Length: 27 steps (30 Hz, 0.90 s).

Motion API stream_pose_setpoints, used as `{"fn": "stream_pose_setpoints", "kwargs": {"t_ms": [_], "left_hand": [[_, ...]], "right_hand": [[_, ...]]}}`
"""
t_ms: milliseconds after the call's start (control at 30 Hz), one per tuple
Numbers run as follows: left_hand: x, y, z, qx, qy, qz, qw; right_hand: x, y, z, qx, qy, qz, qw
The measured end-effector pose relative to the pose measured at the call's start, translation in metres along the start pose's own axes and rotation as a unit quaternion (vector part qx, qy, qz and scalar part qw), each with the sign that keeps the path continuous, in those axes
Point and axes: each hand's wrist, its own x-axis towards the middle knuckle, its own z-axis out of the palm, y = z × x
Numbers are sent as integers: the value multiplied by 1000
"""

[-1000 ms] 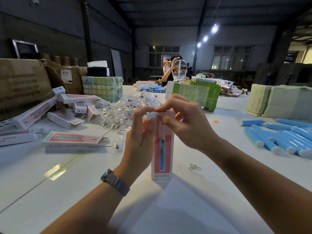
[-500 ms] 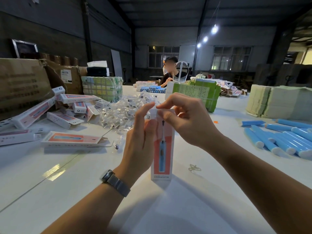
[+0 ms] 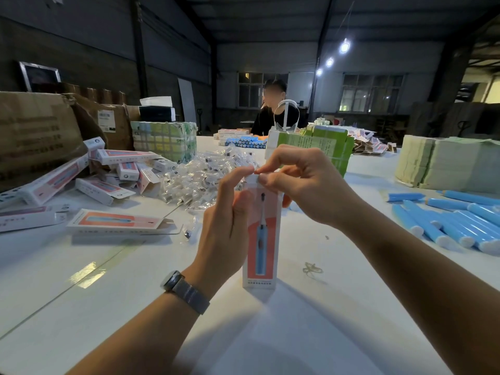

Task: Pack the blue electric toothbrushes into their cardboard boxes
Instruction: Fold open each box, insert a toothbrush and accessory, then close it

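The wide white table carries all the work. At its right side lies a heap of blue cylindrical plastic toothbrush handles, near enough to reach, probably waiting for packing. In the middle a tall white-and-coral cardboard box stands upright on its end, so its top faces the hands. The left hand curls around the box's side to steady it. The right hand pinches the small white top flap, apparently closing it.

Print on the cardboard box is too blurred to read
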Motion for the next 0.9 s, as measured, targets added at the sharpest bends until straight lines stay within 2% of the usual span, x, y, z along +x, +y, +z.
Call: {"fn": "stream_pose_setpoints", "kwargs": {"t_ms": [200, 333, 500, 667, 900], "left_hand": [[0, 1, 0, -2, -4, 10, 1000], [0, 2, -1, -10, 3, 7, 1000], [0, 2, -2, -11, 4, -7, 1000], [1, 4, -1, -22, 2, 7, 1000], [-1, 2, -1, -24, 2, -15, 1000]], "right_hand": [[2, 1, -5, 12, -38, 9, 999], [-2, 6, -3, 11, -25, 7, 1000], [-9, 12, 1, 0, 17, -49, 999], [-9, 16, 4, 10, 30, -52, 998], [-10, 20, 4, 59, 32, -35, 997]]}}
